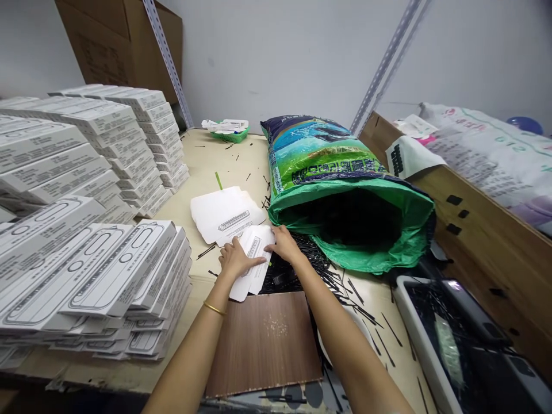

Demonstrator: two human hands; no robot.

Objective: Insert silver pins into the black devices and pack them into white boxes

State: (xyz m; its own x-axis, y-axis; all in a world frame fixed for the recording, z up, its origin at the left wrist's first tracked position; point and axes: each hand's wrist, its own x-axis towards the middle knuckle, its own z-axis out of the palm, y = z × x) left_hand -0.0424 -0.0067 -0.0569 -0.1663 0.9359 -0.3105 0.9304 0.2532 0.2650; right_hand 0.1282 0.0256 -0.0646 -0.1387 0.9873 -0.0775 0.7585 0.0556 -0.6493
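Note:
In the middle of the table, a flat white printed carton [253,248] lies between my hands, tilted over the wooden board's far edge. My left hand [236,260] grips its left side, the thumb stretched across the printed face. On the right edge, my right hand [284,244] pinches it, with the thumb on top and the fingers partly hidden behind. Just beyond lie more flat white cartons [224,210] in a loose pile. Thin black sticks [297,259] are heaped beside and under my right hand. The brown wooden board [267,345] lies below my wrists.
Folded white boxes [112,264] stand in tall stacks on the left. An open green-lined sack [336,172] lies at the right, its dark mouth facing me. A white tray [405,287] holds black sticks and a phone. At the back sits a green basket [235,137].

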